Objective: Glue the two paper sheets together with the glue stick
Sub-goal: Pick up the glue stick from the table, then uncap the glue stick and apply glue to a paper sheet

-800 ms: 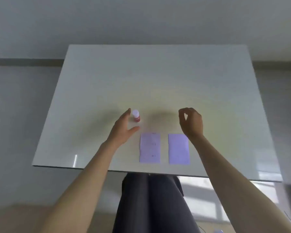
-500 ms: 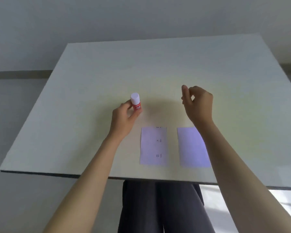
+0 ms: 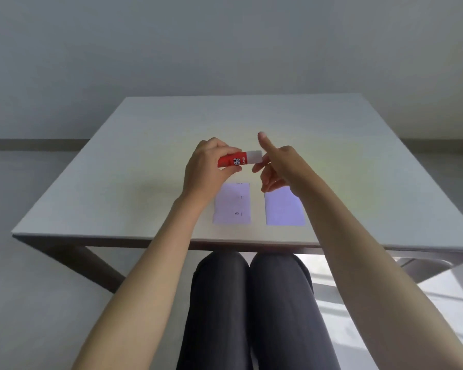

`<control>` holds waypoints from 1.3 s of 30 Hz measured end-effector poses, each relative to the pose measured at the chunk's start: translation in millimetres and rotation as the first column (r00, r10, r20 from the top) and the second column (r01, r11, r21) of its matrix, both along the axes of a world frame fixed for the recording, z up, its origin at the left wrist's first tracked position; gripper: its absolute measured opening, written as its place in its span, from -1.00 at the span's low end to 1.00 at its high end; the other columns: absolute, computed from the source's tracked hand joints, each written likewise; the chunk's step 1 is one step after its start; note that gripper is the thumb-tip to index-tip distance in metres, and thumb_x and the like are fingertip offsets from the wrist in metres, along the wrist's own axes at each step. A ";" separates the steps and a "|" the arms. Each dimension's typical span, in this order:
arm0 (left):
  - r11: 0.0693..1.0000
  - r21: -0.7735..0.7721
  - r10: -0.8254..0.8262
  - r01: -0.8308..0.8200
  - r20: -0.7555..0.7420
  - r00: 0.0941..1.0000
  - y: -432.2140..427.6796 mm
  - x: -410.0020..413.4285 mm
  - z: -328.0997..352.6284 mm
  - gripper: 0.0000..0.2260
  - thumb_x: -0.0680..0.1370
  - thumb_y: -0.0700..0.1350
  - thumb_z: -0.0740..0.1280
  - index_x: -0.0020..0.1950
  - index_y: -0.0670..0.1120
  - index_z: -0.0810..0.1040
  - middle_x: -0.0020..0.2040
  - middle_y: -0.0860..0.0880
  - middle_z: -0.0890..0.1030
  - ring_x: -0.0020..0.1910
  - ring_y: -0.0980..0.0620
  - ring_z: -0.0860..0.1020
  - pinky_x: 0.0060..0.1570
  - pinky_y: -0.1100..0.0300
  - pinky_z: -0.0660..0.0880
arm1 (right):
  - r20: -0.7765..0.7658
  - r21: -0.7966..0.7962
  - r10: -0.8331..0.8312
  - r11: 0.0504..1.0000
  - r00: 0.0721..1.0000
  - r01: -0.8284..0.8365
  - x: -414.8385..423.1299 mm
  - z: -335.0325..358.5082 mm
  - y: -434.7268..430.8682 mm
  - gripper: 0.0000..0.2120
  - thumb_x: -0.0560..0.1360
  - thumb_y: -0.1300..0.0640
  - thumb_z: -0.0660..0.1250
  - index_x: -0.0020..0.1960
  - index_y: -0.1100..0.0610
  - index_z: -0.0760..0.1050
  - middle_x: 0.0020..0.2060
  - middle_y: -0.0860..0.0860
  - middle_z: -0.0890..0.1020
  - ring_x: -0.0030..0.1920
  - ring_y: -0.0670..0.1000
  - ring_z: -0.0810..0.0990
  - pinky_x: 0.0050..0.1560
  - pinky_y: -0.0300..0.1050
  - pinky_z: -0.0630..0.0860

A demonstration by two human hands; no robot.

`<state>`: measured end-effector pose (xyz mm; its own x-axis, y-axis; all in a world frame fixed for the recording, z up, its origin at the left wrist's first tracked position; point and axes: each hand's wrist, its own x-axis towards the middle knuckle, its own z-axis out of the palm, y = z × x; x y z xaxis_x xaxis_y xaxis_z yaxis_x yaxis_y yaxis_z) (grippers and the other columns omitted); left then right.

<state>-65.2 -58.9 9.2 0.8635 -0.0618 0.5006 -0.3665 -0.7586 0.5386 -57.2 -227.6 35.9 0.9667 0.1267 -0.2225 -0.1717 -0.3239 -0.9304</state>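
Observation:
A red glue stick with a white cap is held sideways above the table, cap pointing right. My left hand grips its red body. My right hand is at the cap end, fingers spread and touching or nearly touching the cap, index finger pointing up. Two small pale paper sheets lie side by side near the table's front edge: the left sheet carries faint marks, the right sheet is plain and its top is hidden by my right hand.
The white table has its front edge just past the sheets. My legs in dark trousers are under it. A grey wall stands behind the table.
My left hand lifted the glue stick off the table and turned it sideways. My right hand moved left to the cap end. The camera tilted up.

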 end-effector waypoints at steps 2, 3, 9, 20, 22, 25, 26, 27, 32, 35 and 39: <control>1.000 0.018 0.014 -0.015 0.034 0.999 -0.1 -4.5 3.4 -0.71 0.36 -0.14 0.51 0.07 -0.06 0.66 -0.06 -0.03 0.60 -0.01 -0.04 0.49 -0.13 0.11 0.47 | 0.052 0.016 0.053 0.998 0.997 -0.053 -1.5 1.1 0.7 -0.56 0.54 -0.10 0.22 -0.16 0.29 0.57 -0.55 0.03 0.58 -0.52 0.00 0.62 -0.36 -0.14 0.59; 0.999 0.024 0.019 -0.020 0.045 0.999 1.4 -6.5 4.7 -0.71 0.36 -0.13 0.51 0.07 -0.06 0.66 -0.06 -0.04 0.60 -0.01 -0.04 0.49 -0.14 0.10 0.48 | 0.086 0.054 0.091 0.994 0.992 -0.096 -2.5 0.7 -1.3 -0.66 0.54 -0.01 0.27 -0.06 0.30 0.55 -0.44 0.04 0.61 -0.44 -0.01 0.65 -0.32 -0.12 0.59; 0.999 0.037 0.028 -0.031 0.063 0.998 5.5 -10.1 9.3 -0.72 0.37 -0.12 0.49 0.08 -0.03 0.65 -0.06 0.00 0.60 0.00 0.00 0.49 -0.17 0.17 0.41 | 0.141 -0.041 0.078 0.997 0.987 -0.073 -5.0 0.4 2.8 -0.59 0.49 -0.15 0.30 0.02 0.22 0.50 -0.31 0.08 0.63 -0.42 0.01 0.67 -0.32 -0.11 0.59; 0.976 -0.189 0.070 -0.104 -0.181 0.981 31.0 -14.5 -9.7 -0.82 0.39 0.04 0.45 -0.10 -0.03 0.66 -0.29 0.07 0.63 -0.27 0.05 0.60 -0.21 0.18 0.49 | 0.430 -0.337 -0.231 0.856 0.873 0.392 35.5 -27.4 -36.7 -0.81 0.44 0.05 0.34 -0.01 0.12 0.56 -0.16 0.09 0.65 -0.11 0.18 0.63 -0.16 -0.10 0.44; 0.946 -0.312 0.010 -0.091 -0.251 0.968 28.0 -15.9 -11.7 -0.84 0.41 -0.01 0.45 -0.07 -0.05 0.65 -0.25 0.05 0.66 -0.22 0.06 0.64 -0.13 0.23 0.52 | 0.379 -0.542 -0.207 0.740 0.902 0.398 46.5 -40.1 -50.3 -0.74 0.45 0.04 0.32 0.08 0.14 0.53 -0.02 0.16 0.64 0.01 0.23 0.58 -0.12 -0.07 0.41; 0.884 -0.461 -0.077 -0.078 -0.309 0.948 22.4 -17.7 -14.0 -0.86 0.45 -0.09 0.43 -0.02 -0.08 0.62 -0.13 -0.05 0.70 -0.13 -0.01 0.68 -0.04 0.13 0.56 | 0.367 -0.696 -0.105 0.628 0.924 0.348 53.4 -59.8 -58.9 -0.73 0.46 0.10 0.29 0.11 0.18 0.50 0.03 0.20 0.62 0.02 0.26 0.57 -0.16 -0.06 0.38; 0.868 -0.491 -0.098 -0.073 -0.312 0.945 20.7 -19.1 -14.8 -0.87 0.47 -0.11 0.41 -0.01 -0.08 0.61 -0.10 -0.07 0.70 -0.12 -0.02 0.68 -0.01 0.10 0.57 | 0.375 -0.724 -0.076 0.599 0.924 0.343 54.5 -65.8 -60.5 -0.75 0.46 0.12 0.27 0.09 0.19 0.50 0.02 0.20 0.62 0.01 0.25 0.58 -0.18 -0.07 0.37; 0.856 -0.513 -0.114 -0.065 -0.310 0.944 18.9 -20.7 -15.5 -0.89 0.48 -0.13 0.40 -0.01 -0.08 0.61 -0.09 -0.08 0.70 -0.12 -0.04 0.68 0.01 0.07 0.58 | 0.381 -0.745 -0.050 0.575 0.923 0.339 55.4 -71.0 -61.9 -0.77 0.46 0.14 0.26 0.07 0.20 0.50 0.00 0.19 0.63 -0.01 0.24 0.58 -0.20 -0.09 0.36; 0.805 -0.588 -0.117 -0.073 -0.278 0.953 11.4 -23.8 -14.1 -0.90 0.43 -0.21 0.37 -0.07 -0.15 0.60 -0.30 -0.15 0.65 -0.31 0.02 0.60 -0.05 0.11 0.54 | 0.348 -0.838 0.040 0.461 0.937 0.292 50.2 -76.1 -63.7 -0.65 0.50 0.07 0.26 0.22 0.22 0.40 0.09 0.22 0.58 0.12 0.23 0.50 -0.05 0.01 0.42; 0.691 -0.706 -0.059 -0.156 -0.271 0.961 3.1 -22.7 -10.3 -0.88 0.38 -0.17 0.44 -0.11 -0.11 0.60 -0.29 0.02 0.67 -0.27 0.16 0.63 -0.14 0.37 0.53 | 0.532 -0.773 0.097 0.461 0.841 0.436 32.3 -66.2 -43.5 -0.48 0.48 -0.05 0.31 0.35 0.17 0.31 0.19 0.22 0.48 0.21 0.24 0.40 0.11 0.10 0.37; 0.406 -0.859 0.058 -0.313 -0.317 0.947 -20.8 -15.3 -0.6 -0.86 0.36 -0.09 0.50 -0.16 -0.04 0.58 -0.15 0.01 0.67 -0.18 0.10 0.59 -0.07 0.22 0.48 | 0.490 -0.061 -0.061 0.993 0.869 0.103 -9.5 -50.3 22.8 -0.66 0.50 0.05 0.34 0.25 0.08 0.44 0.04 0.11 0.58 0.03 0.10 0.58 -0.05 -0.08 0.52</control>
